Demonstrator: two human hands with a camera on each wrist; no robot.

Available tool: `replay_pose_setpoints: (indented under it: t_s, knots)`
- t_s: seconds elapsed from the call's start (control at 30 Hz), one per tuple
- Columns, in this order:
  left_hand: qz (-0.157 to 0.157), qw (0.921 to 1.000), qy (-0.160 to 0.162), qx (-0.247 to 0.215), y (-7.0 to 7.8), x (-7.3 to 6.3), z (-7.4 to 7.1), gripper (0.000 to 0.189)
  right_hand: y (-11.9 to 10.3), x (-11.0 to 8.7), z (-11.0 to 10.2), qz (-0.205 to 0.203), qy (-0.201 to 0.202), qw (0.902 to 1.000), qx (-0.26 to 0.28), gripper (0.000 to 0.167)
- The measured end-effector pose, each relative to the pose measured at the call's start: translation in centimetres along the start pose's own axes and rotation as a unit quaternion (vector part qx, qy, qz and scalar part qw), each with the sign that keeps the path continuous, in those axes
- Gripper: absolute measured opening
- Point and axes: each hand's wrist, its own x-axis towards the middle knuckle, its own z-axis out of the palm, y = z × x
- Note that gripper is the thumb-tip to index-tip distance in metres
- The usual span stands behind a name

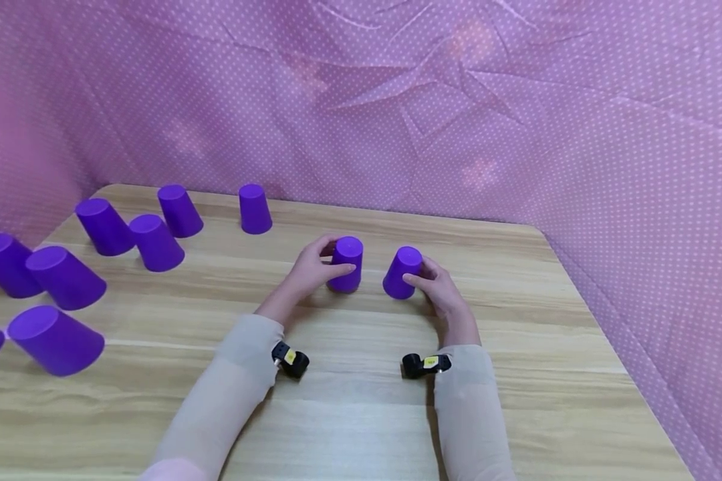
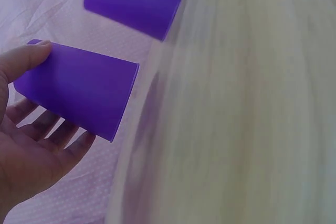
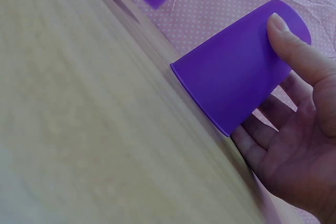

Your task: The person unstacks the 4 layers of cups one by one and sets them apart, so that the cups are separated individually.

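Note:
Two purple plastic cups stand mouth-down in front of me, one per hand. My left hand grips the left cup from its left side, thumb on the near face and fingers behind. In the left wrist view this cup shows its rim a little off the table, with a shadow beside it. The right cup is held by my right hand, thumb across its front. Its rim lies close to the tabletop in the right wrist view; whether it touches I cannot tell. A narrow gap separates the two cups.
Several more upside-down purple cups are spread over the left side of the wooden table. The closest to my left hand is a lone cup near the back edge; another stands farther left. Pink dotted cloth hangs behind and at both sides.

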Motion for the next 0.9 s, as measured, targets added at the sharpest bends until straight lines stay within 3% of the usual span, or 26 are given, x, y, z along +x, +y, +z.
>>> replay_pose_setpoints:
  t_s: [0.33,0.6,0.9]
  knots:
    - [0.012,0.9996,0.022,-0.015,1.3,-2.0,-3.4,0.057,0.2,0.2,-0.1,-0.008,-0.008,0.9999,0.000,0.055]
    - [0.025,0.9981,0.054,-0.017,1.5,-3.4,-5.5,0.058,0.2,-0.2,-0.1,-0.052,-0.019,0.9985,0.001,0.057]
    - [0.030,0.9964,0.079,0.004,1.4,-5.2,-8.1,0.057,0.1,0.2,0.0,-0.008,-0.002,1.0000,-0.003,0.055]
